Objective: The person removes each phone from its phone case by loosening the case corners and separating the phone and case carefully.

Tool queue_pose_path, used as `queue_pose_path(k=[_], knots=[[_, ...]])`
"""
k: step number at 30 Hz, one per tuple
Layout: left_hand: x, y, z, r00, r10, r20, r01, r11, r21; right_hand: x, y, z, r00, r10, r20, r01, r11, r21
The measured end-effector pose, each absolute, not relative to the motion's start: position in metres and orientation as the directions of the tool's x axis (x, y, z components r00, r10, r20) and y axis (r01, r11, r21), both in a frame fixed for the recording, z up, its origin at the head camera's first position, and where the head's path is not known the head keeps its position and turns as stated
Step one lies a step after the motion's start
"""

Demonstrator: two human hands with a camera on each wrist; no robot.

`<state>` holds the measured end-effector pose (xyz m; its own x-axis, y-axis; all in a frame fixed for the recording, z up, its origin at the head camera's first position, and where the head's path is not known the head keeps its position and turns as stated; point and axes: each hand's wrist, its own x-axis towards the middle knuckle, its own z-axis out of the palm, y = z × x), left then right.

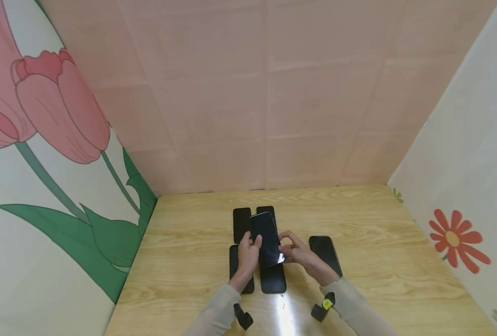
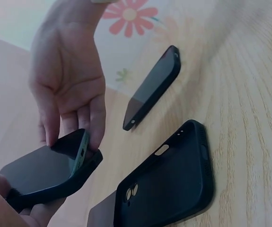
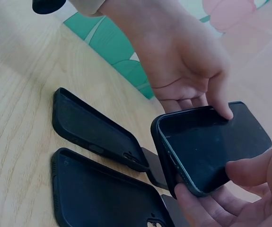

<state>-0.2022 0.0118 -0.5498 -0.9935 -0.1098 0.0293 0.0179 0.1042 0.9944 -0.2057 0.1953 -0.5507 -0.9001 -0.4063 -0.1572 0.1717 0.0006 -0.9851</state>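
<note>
A smartphone (image 1: 265, 237) with a dark glossy screen is held above the table between both hands. It sits partly in a black phone case (image 3: 158, 142); at the end near my right hand, the phone's edge stands out of the case in the left wrist view. My left hand (image 1: 248, 255) grips the left side, thumb on the screen and fingers underneath. At the lower right corner, my right hand (image 1: 297, 252) pinches phone and case, its thumb over the screen. Below lie two hollow black cases, one in the middle (image 1: 273, 283) and another case (image 1: 248, 283) to its left.
Behind the cases lie two dark flat phones, the left phone (image 1: 241, 224) and the partly covered right phone (image 1: 266, 209). Another dark phone (image 1: 325, 252) lies right of my right hand. Walls border the wooden table (image 1: 189, 242) at the back and sides.
</note>
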Motion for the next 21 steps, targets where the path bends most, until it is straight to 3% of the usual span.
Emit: queue_pose_path(k=[21], knots=[[-0.204,0.0038,-0.5431,-0.994,-0.106,-0.021,-0.031,0.096,0.995,-0.205,0.1948,-0.5505,-0.874,-0.463,-0.151,0.221,-0.101,-0.97]])
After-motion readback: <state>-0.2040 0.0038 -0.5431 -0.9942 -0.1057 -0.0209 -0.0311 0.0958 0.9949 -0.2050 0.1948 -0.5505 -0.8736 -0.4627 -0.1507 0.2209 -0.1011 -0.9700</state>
